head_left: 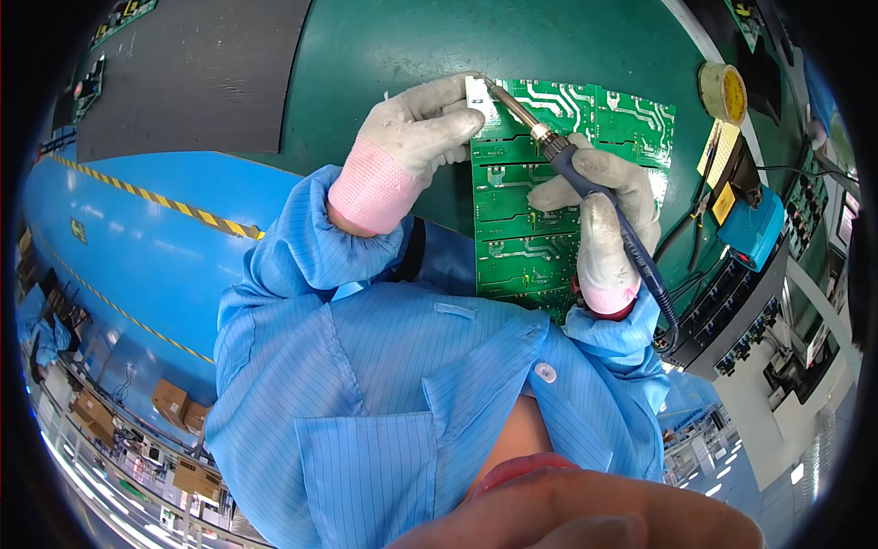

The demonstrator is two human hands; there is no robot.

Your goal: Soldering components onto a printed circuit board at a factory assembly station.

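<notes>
Gloved left hand (422, 123) pinching, gloved right hand (604, 197) gripping, blue-sleeved forearms raised

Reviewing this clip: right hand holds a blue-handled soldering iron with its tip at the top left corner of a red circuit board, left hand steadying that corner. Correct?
Not quite: the head view shows the circuit board is green, not red. The right hand holds the soldering iron; the left hand steadies that corner.
</notes>
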